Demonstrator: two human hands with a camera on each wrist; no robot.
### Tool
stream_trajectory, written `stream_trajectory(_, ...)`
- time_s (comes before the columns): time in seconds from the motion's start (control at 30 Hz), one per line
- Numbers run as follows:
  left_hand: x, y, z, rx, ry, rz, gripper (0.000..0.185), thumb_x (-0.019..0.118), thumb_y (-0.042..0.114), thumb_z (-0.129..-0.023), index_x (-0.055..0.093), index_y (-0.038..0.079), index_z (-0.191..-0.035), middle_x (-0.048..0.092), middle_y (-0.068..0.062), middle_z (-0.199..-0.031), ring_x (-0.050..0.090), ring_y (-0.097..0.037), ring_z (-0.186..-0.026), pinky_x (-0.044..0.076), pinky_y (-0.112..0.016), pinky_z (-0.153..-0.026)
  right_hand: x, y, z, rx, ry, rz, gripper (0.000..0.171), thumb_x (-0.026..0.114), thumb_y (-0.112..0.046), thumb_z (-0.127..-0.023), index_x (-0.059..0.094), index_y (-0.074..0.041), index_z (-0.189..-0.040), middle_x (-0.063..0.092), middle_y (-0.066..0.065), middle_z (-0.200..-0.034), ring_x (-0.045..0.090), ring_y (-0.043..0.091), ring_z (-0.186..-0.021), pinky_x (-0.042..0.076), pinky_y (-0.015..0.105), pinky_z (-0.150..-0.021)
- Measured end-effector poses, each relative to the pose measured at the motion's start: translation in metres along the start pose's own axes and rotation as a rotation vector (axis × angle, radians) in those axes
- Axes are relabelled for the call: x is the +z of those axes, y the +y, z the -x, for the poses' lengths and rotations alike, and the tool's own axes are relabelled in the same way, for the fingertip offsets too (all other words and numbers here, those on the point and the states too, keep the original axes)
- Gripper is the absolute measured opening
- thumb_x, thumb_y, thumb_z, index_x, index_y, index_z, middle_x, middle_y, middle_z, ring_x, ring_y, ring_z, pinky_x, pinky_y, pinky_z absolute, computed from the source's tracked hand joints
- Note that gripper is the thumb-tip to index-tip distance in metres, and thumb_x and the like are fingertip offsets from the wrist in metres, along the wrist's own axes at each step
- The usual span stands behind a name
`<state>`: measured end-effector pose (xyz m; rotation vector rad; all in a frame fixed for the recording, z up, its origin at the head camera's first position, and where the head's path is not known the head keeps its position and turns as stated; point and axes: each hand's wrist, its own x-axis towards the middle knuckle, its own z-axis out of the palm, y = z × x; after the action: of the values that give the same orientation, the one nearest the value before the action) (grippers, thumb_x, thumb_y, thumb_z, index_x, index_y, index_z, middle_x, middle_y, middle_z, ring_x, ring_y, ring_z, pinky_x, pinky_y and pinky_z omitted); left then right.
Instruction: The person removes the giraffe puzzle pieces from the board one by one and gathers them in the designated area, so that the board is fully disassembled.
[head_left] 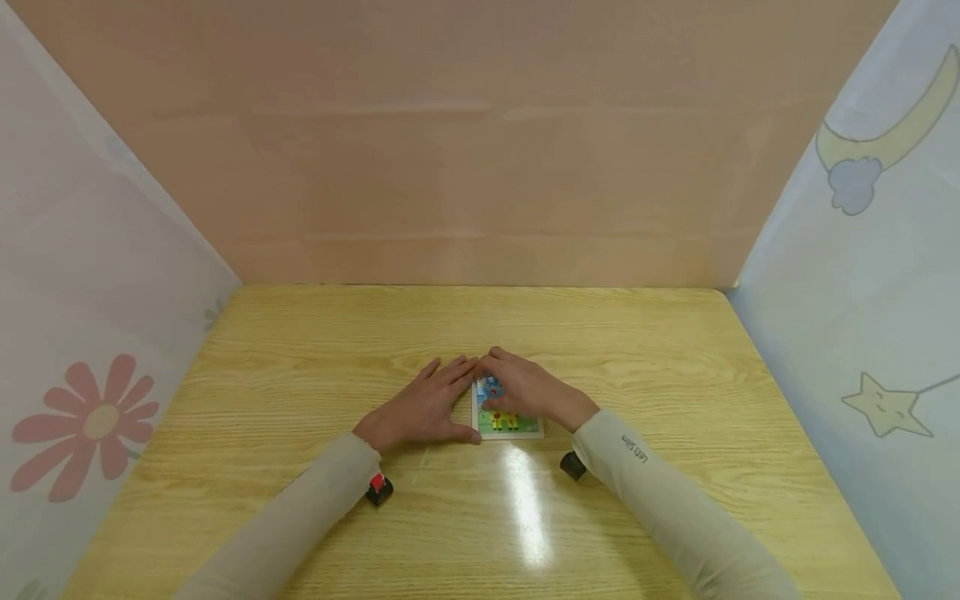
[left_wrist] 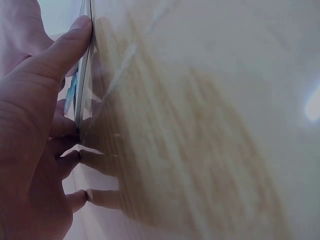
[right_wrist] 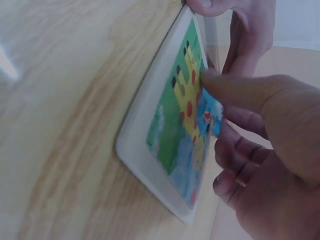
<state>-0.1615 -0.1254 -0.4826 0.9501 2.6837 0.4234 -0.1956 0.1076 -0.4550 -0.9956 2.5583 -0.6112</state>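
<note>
Since the board (right_wrist: 150,97) lies flat on the tabletop (head_left: 300,358) w/ nothing we can see fixing it, we take the L hand (head_left: 426,408) to be there as a brace. Its fingers are straight & apart, not wrapped round anything: thumb against the board's near left corner, the rest along the left edge toward the far end. We figure that spread is b/c two contact pts stop sliding & twisting better than one, & it leaves the pic free.

From the right, the R hand (head_left: 528,389) comes in over the board, its fingers bent & pinching a blue piece (right_wrist: 207,114), thumb on the near side, others on the far side. That's prob. so the piece can be tilted or nudged w/o covering its spot. In the right wrist view it seems to stand up at an angle over the board; can't tell if its lower edge touches.

Just near of the piece, we see a yellow giraffe (right_wrist: 189,107) w/ red spots on green, legs toward the near edge, so the pic prob. reads upright from our side.
</note>
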Motion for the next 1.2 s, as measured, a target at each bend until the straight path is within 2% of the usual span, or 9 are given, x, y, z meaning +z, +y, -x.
stream_trajectory(0.17,-0.002,0.002,0.001,-0.005,-0.002,0.009,0.115,0.063,0.078,-0.092,0.009,0.018,-0.173,0.016,-0.004,-0.182,0.013,-0.027,-0.17,0.009,-0.06,-0.137,0.0,0.002,0.001,0.011,0.039,-0.062,0.034,0.071,-0.011,-0.102,0.068,-0.008,-0.136,0.061,0.006,-0.13,0.064,0.02,-0.111,0.058,0.044,-0.103)
stream_trajectory(0.4,-0.001,0.002,0.0,-0.007,0.003,0.017,0.112,0.065,0.077,-0.092,0.02,0.013,-0.172,0.017,-0.004,-0.181,0.014,-0.026,-0.17,0.009,-0.059,-0.137,-0.003,0.001,0.002,-0.005,0.072,-0.134,0.015,0.068,-0.011,-0.104,0.071,-0.01,-0.119,0.07,0.003,-0.114,0.064,0.013,-0.096,0.058,0.034,-0.088)
stream_trajectory(0.6,-0.003,0.004,-0.001,-0.011,-0.007,0.004,0.114,0.064,0.078,-0.092,0.02,0.01,-0.172,0.016,-0.005,-0.182,0.013,-0.026,-0.17,0.009,-0.059,-0.137,-0.017,0.003,0.008,0.015,0.086,-0.203,0.011,0.067,-0.014,-0.106,0.072,-0.011,-0.115,0.071,0.0,-0.102,0.058,0.013,-0.08,0.051,0.027,-0.072)
stream_trajectory(0.73,-0.003,0.004,-0.001,-0.029,-0.024,-0.01,0.116,0.064,0.079,-0.091,0.02,0.008,-0.171,0.014,-0.004,-0.182,0.012,-0.026,-0.17,0.01,-0.058,-0.137,-0.032,0.014,0.016,0.059,0.089,-0.22,0.008,0.068,-0.015,-0.106,0.071,-0.012,-0.112,0.072,0.004,-0.097,0.058,0.013,-0.075,0.049,0.026,-0.068)
stream_trajectory(0.9,-0.001,0.003,-0.002,-0.044,-0.044,-0.036,0.117,0.061,0.082,-0.091,0.019,0.009,-0.172,0.012,-0.003,-0.182,0.011,-0.025,-0.17,0.009,-0.057,-0.138,-0.05,0.039,0.03,0.119,0.094,-0.21,0.005,0.067,-0.014,-0.106,0.07,-0.012,-0.109,0.072,0.007,-0.099,0.055,0.015,-0.072,0.047,0.027,-0.065)
stream_trajectory(1.03,-0.001,0.003,-0.001,-0.041,-0.036,-0.02,0.116,0.063,0.08,-0.091,0.021,0.009,-0.171,0.015,-0.004,-0.182,0.012,-0.026,-0.17,0.01,-0.058,-0.137,-0.061,0.057,0.039,0.164,0.092,-0.198,0.004,0.067,-0.012,-0.106,0.07,-0.011,-0.108,0.071,0.007,-0.101,0.05,0.016,-0.071,0.044,0.028,-0.064)
stream_trajectory(1.2,-0.004,0.005,0.0,-0.038,-0.037,-0.008,0.116,0.064,0.079,-0.091,0.02,0.009,-0.171,0.014,-0.004,-0.182,0.011,-0.026,-0.17,0.009,-0.058,-0.138,-0.065,0.071,0.043,0.192,0.072,-0.182,0.005,0.067,-0.009,-0.104,0.07,-0.008,-0.108,0.072,0.009,-0.102,0.056,0.016,-0.076,0.047,0.028,-0.067)
